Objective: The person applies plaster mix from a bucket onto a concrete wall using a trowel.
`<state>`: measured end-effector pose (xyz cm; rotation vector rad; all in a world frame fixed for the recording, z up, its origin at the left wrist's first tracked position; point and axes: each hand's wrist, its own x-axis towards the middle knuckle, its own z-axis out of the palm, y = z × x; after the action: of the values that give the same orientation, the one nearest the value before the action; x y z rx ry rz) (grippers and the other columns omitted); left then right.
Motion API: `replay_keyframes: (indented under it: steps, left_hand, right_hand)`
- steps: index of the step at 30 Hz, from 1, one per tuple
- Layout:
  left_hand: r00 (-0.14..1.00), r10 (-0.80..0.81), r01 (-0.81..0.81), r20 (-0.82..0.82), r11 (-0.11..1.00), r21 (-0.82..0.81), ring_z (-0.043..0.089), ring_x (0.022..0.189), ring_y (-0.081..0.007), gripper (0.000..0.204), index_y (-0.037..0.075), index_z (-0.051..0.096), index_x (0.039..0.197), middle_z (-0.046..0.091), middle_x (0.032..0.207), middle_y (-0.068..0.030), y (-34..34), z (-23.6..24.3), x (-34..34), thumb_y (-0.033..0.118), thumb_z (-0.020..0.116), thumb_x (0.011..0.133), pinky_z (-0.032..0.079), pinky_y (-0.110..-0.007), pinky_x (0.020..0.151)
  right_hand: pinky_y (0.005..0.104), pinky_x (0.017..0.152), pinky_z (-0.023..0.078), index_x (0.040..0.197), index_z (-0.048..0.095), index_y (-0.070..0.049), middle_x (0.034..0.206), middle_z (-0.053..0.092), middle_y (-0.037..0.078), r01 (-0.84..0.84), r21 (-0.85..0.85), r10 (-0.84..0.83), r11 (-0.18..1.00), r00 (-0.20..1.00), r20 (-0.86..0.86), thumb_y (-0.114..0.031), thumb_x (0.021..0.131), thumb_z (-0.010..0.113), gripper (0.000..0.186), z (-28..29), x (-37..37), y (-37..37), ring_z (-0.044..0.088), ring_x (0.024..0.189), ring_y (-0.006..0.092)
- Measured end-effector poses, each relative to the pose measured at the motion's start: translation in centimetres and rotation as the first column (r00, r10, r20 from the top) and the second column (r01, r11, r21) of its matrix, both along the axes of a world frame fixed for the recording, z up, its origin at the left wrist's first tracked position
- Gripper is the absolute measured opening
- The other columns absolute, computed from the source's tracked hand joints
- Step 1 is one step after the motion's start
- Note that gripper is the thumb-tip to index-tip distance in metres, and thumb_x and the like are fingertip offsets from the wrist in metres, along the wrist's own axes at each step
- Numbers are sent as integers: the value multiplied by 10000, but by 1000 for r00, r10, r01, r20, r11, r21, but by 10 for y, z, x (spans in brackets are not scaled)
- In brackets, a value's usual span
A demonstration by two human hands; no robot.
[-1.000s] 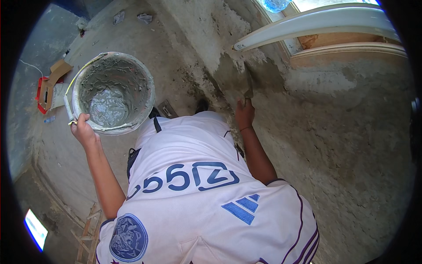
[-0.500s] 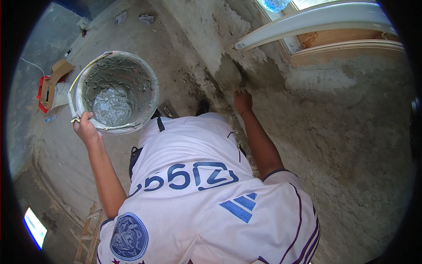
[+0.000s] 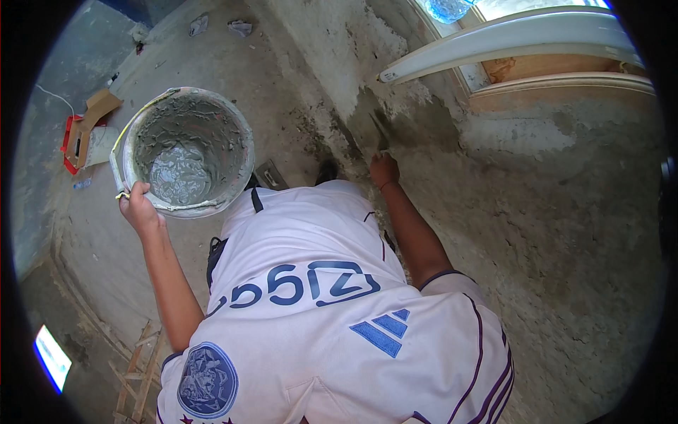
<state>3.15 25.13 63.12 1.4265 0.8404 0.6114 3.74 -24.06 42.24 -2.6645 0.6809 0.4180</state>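
My left hand (image 3: 141, 208) grips the rim and handle side of a white plastic bucket (image 3: 247, 141), which has wet grey mortar (image 3: 176, 169) inside and crusted round its walls. My right hand (image 3: 385, 169) is closed on the handle of a trowel (image 3: 381, 138), whose thin dark blade lies against a damp, darker mortar patch (image 3: 431, 127) on the rough wall (image 3: 551, 212) below a wooden frame (image 3: 537, 88). A flat steel float (image 3: 268, 175) rests on the floor beside my feet, partly hidden by my body.
An opened cardboard box (image 3: 99, 106) with red parts lies at the left. A wooden ladder (image 3: 134, 374) stands at lower left. A long white tube (image 3: 508, 42) crosses the window opening at upper right, near a blue bottle (image 3: 441, 10). Scraps (image 3: 240, 28) lie on the floor.
My right hand first moved up and slightly left along the damp patch, then back down a little with the trowel. The bucket in my left hand shifted slightly right.
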Motion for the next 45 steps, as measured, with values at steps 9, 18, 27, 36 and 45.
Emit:
replay_keyframes:
  steps: [9,18,27,36,45]
  left_hand:
    - [1000,28,-28,12,1000,1,547,781,-206,306,-73,537,895,565,873,-102,-3,1,-3,-5,534,597,424,-301,727]
    - [1000,14,-14,-23,1000,28,538,770,-204,276,-67,531,866,553,847,-93,-3,3,0,-7,534,596,419,-297,721]
    - [1000,17,-16,-8,999,31,535,767,-198,279,-70,542,869,555,832,-85,-1,-1,-4,18,538,603,419,-301,715]
    - [1000,3,-3,-10,1000,21,537,754,-199,250,-63,538,844,560,832,-84,-2,0,-1,14,539,607,420,-297,702]
    - [1000,-23,23,8,1000,15,534,748,-193,247,-58,539,842,559,821,-82,5,-1,-2,10,542,604,417,-293,692]
  right_hand:
    - [452,712,472,998,558,-8,895,613,230,98,34,-104,995,936,337,-307,815,541,351,58,-1,24,592,851,382]
    - [453,722,467,958,564,16,883,607,249,-224,44,220,974,972,80,-287,806,560,339,-8,-8,-12,583,852,402]
    - [449,744,465,984,553,26,894,601,259,26,188,-91,982,933,347,-293,802,566,367,68,6,4,578,871,401]
    - [443,767,452,987,551,67,913,595,271,-16,123,4,992,996,93,-314,792,560,429,6,-15,-13,567,888,411]
    - [448,770,451,952,569,25,922,594,260,-3,81,-18,997,967,255,-287,816,536,342,63,6,6,561,904,404]
